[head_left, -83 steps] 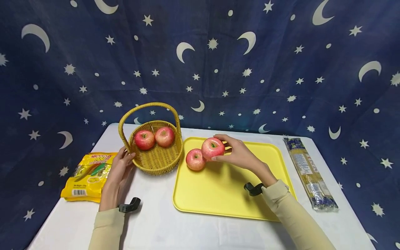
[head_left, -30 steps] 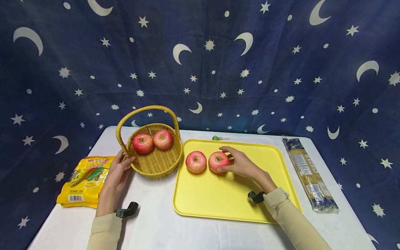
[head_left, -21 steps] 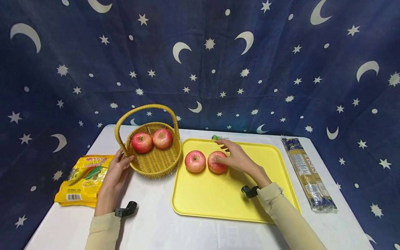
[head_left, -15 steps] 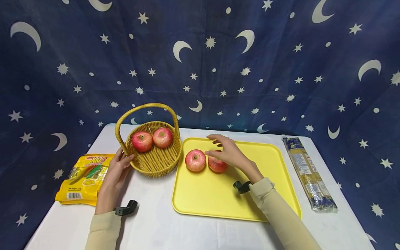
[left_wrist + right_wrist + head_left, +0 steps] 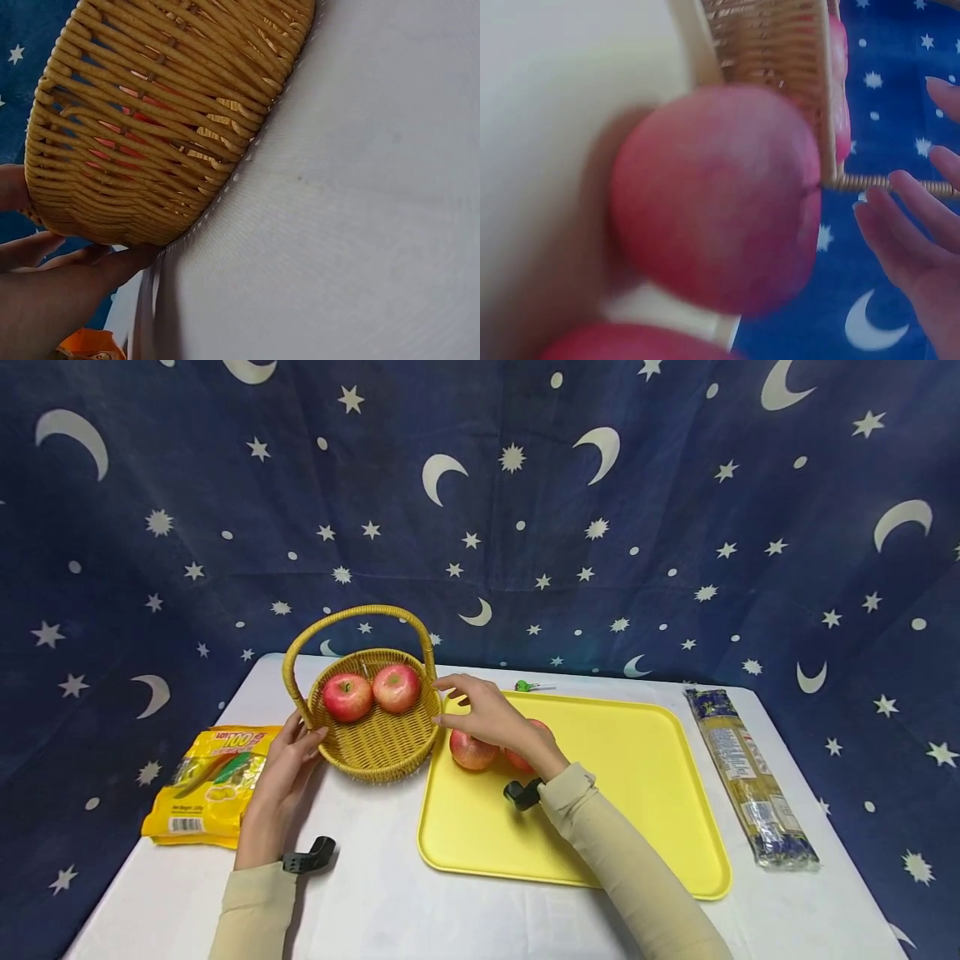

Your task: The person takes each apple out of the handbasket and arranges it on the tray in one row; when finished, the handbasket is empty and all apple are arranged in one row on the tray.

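Note:
A wicker basket point(image 5: 375, 752) with an arched handle stands on the white table, two red apples point(image 5: 347, 697) inside it. At its left side my left hand point(image 5: 279, 777) grips it, thumb at the rim and fingers against the wall, as the left wrist view shows. My right hand point(image 5: 487, 718) reaches over the tray to the basket's right rim, fingers spread and holding nothing; whether it touches the rim I cannot tell. Beneath that hand two more apples point(image 5: 471, 752) sit on the yellow tray point(image 5: 600, 777), partly hidden. One apple point(image 5: 720, 199) looms close in the right wrist view.
A yellow candy bag point(image 5: 213, 785) lies left of the basket, behind the left forearm. Long packaged noodles point(image 5: 750, 777) lie right of the tray. A small green lollipop point(image 5: 525, 686) rests behind the tray. A blue star-patterned cloth point(image 5: 480, 527) hangs behind the table.
My right hand has set its apple down on the tray beside the other, let go, and moved left to the basket's right rim. The left hand has stayed at the basket.

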Available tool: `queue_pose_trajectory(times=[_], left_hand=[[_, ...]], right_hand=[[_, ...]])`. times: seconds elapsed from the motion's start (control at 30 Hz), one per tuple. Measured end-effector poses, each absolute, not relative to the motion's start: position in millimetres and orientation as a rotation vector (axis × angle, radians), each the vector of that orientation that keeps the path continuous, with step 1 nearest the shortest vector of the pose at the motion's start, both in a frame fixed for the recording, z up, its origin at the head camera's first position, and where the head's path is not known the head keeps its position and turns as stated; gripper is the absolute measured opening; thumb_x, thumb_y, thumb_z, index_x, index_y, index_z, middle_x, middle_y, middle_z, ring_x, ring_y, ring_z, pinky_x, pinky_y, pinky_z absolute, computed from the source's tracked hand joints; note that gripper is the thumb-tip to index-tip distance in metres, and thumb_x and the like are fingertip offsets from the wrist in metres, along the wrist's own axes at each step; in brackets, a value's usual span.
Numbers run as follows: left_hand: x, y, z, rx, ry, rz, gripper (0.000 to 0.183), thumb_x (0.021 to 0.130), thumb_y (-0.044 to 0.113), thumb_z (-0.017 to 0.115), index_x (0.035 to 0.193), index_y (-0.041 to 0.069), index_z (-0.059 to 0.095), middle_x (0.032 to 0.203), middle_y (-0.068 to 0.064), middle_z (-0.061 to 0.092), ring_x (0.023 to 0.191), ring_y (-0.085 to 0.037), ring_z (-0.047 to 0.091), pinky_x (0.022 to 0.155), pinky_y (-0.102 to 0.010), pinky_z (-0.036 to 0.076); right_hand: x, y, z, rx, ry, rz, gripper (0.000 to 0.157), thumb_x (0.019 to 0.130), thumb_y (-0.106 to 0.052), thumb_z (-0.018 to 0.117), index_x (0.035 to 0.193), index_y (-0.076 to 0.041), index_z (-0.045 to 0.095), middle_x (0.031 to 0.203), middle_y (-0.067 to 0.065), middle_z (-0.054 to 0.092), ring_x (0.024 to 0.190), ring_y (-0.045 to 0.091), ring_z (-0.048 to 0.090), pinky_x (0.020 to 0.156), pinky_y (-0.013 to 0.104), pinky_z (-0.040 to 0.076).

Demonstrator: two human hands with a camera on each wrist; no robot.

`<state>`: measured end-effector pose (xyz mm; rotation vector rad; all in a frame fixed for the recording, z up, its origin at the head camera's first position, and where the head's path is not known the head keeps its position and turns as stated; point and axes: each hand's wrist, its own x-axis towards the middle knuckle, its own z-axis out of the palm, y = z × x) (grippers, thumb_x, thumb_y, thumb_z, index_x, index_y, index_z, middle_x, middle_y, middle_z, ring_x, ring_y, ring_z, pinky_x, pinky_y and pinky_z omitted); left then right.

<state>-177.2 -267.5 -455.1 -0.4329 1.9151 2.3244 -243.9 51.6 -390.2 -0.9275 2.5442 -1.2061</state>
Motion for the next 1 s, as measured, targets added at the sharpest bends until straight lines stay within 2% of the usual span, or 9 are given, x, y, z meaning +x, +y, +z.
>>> queue_pose_trajectory(times=[0.17,0.43,0.77,0.9,1.0], left_hand=[[-177.4,-269.1,-454.8,-0.412,1.930,2.328,0.075,0.107,0.010,0.047,0.167,0.024,0.005,0.175,-0.006,0.005,0.157,-0.021,0.020,0.129,-0.041,0.019],[-177.3,-271.4,-454.7,-0.399,1.938,2.343,0.075,0.106,0.008,0.045,0.167,0.022,0.005,0.175,-0.006,0.004,0.158,-0.021,0.017,0.129,-0.043,0.017],[-175.9,-268.3,-457.6,-0.399,1.899,2.372,0.074,0.106,0.006,0.045,0.167,0.020,0.005,0.175,-0.006,0.006,0.157,-0.021,0.019,0.129,-0.041,0.019],[-177.1,-267.3,-459.1,-0.380,1.904,2.374,0.074,0.106,0.006,0.045,0.167,0.019,0.006,0.174,-0.008,0.006,0.158,-0.021,0.017,0.129,-0.042,0.018],[-178.6,-267.2,-460.1,-0.373,1.913,2.370,0.074,0.106,0.005,0.046,0.167,0.020,0.007,0.174,-0.008,0.007,0.158,-0.021,0.017,0.129,-0.043,0.017]], right_hand=[[-248.3,28.4,-386.5,-0.996,2.528,-1.153,0.058,0.091,-0.022,0.078,0.144,-0.005,0.058,0.144,0.016,0.060,0.127,0.037,0.059,0.109,0.051,0.049],[-258.7,-4.2,-386.4,-1.001,2.550,-1.015,0.065,0.091,-0.026,0.078,0.149,-0.009,0.054,0.149,0.007,0.058,0.140,0.026,0.051,0.118,0.041,0.041],[-274.3,-27.5,-399.7,-0.971,2.557,-0.971,0.067,0.089,-0.025,0.081,0.149,-0.011,0.054,0.149,0.007,0.057,0.137,0.026,0.053,0.115,0.040,0.044],[-280.5,-31.3,-403.0,-0.970,2.554,-1.005,0.071,0.088,-0.022,0.082,0.151,-0.010,0.050,0.156,0.007,0.051,0.145,0.026,0.045,0.120,0.042,0.038],[-284.4,-34.2,-404.2,-0.969,2.542,-0.981,0.082,0.087,-0.021,0.082,0.157,-0.008,0.041,0.163,0.009,0.041,0.154,0.030,0.030,0.126,0.047,0.028]])
